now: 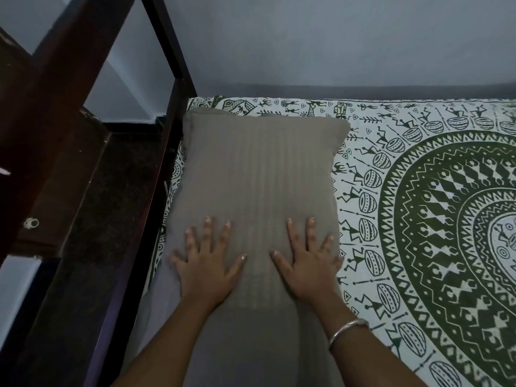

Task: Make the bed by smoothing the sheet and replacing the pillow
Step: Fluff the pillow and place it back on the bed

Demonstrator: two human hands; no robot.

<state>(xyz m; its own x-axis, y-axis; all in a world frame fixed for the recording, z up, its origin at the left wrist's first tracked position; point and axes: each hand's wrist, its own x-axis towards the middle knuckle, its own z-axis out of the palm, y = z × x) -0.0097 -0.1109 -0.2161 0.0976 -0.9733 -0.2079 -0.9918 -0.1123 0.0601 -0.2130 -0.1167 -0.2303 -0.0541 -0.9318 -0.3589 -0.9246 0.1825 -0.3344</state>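
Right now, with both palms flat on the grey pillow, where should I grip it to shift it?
Probably its two long side edges. The pillow lies flat and lengthwise on the sheet, too wide for one hand. Move the left hand to the edge by the bed frame, the right hand to the free edge, and curl the fingers under from each side.

Bare forearms (173,339), silver bangle (345,331) — right wrist; short nails (243,257)
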